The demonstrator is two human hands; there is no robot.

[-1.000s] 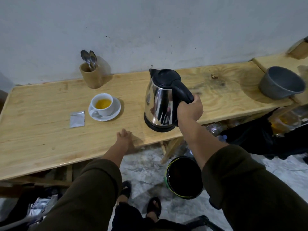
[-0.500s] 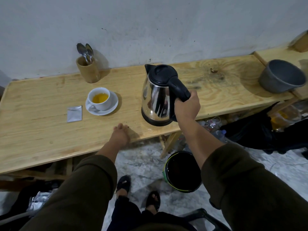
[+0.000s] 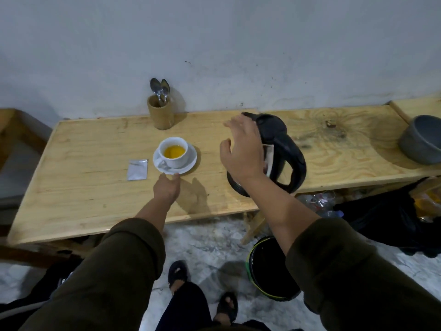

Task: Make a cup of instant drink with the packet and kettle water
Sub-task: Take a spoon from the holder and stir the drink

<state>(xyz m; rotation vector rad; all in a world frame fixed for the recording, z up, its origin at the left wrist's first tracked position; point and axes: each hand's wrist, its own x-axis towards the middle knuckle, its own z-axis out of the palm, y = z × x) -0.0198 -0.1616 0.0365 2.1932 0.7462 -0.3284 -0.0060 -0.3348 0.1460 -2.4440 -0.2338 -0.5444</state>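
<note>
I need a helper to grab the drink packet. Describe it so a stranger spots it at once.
On the long wooden table against the wall, find the white cup on its saucer. Just left of it lies the packet: small, flat, silvery, the only foil item there.

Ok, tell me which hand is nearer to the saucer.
Left. The left hand has its fingertips at the near rim of the saucer. The right hand hovers open off to the saucer's right, in front of the kettle.
</note>
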